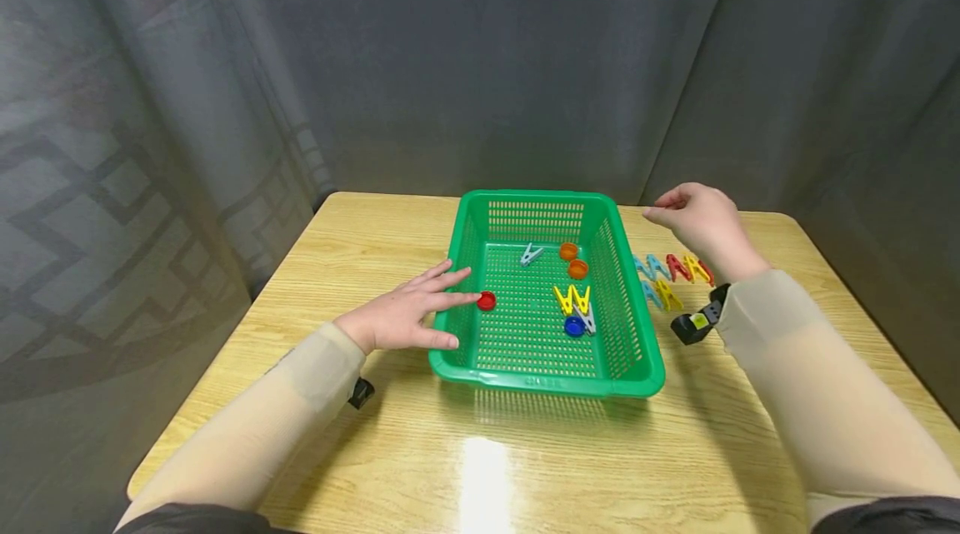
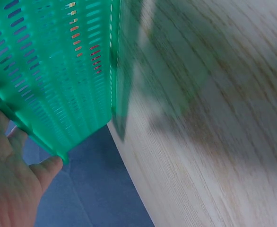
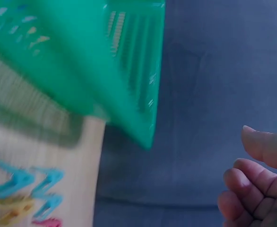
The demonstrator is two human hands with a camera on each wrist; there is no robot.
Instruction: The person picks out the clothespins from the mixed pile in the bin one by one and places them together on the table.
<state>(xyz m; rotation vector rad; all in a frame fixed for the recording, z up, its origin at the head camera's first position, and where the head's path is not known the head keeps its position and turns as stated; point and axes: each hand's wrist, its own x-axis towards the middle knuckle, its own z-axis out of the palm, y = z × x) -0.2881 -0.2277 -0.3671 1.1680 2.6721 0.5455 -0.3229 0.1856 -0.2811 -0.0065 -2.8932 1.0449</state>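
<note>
My left hand [image 1: 408,313] spreads its fingers over the left rim of a green plastic basket [image 1: 525,384]. In the left wrist view its thumb touches or nearly touches the rim. Inside the basket lie a red bottle cap [image 1: 487,301], two orange caps [image 1: 577,269], a blue cap [image 1: 574,326], a pale blue clothespin [image 1: 530,254], yellow clothespins [image 1: 566,301] and a grey clothespin [image 1: 587,319]. My right hand [image 1: 697,222] hovers to the right of the basket, above the table. Its fingers are loosely bent, the thumb stands apart from them, and nothing is held.
On the wooden table [image 1: 375,442], right of the basket, several blue, red and yellow clothespins [image 1: 677,267] lie in two rows. They sit below and beside the right forearm. Dark grey curtains [image 1: 480,59] hang behind the table and on both sides.
</note>
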